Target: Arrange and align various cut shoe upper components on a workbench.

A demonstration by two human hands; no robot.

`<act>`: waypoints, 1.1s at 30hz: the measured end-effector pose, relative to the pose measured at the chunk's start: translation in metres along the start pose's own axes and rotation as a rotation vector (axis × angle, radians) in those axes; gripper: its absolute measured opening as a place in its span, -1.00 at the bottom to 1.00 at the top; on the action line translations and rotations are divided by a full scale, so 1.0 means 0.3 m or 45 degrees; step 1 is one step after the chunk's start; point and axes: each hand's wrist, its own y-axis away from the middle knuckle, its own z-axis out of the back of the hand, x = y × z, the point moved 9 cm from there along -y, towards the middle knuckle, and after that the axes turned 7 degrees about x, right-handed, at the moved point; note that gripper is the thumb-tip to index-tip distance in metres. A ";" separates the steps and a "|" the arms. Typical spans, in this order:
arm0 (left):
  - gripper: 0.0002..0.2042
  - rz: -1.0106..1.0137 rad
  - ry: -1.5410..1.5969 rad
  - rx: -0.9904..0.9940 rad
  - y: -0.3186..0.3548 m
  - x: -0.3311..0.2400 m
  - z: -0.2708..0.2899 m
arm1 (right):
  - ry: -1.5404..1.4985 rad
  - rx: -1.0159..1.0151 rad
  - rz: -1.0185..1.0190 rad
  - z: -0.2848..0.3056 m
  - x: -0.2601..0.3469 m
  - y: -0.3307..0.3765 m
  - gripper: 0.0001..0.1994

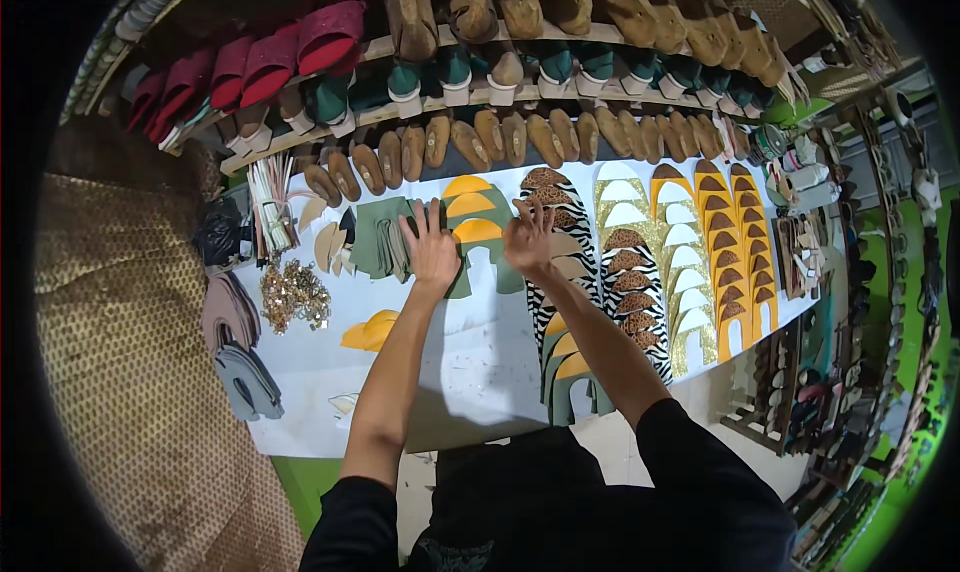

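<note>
My left hand (pixel 432 247) lies with its fingers spread at the right edge of a pile of green shoe-upper pieces (pixel 378 234). Just right of it, a column of green uppers carries orange crescent-shaped pieces (pixel 471 203), overlapping one below another. My right hand (pixel 528 240) rests between this column and the zebra-striped uppers (pixel 575 210), its fingers apart and slightly bent. Nothing shows in either hand, though the right palm is hidden. More orange pieces (pixel 372 330) lie loose near my left forearm. Under my right forearm, green uppers with orange pieces (pixel 572 365) are stacked.
Columns of gold glitter uppers (pixel 708 342) and orange uppers (pixel 733 340) run along the right. Gold buckles (pixel 295 296) lie heaped at left, beside mauve pieces (pixel 229 312) and grey pieces (pixel 248 380). Wooden shoe lasts (pixel 488 135) line the back edge, below shelves with red shoes (pixel 331 35).
</note>
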 end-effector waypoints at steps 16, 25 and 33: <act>-0.71 0.110 -0.359 0.063 -0.057 0.019 -0.096 | 0.108 0.104 -0.066 -0.107 -0.001 -0.043 -0.74; -0.71 -0.120 -0.096 0.048 -0.044 -0.041 -0.153 | 0.093 0.198 -0.072 -0.101 -0.024 -0.041 -0.77; -0.73 -0.065 -0.062 0.064 -0.035 -0.022 -0.172 | 0.123 0.369 0.200 -0.094 0.117 -0.057 -0.70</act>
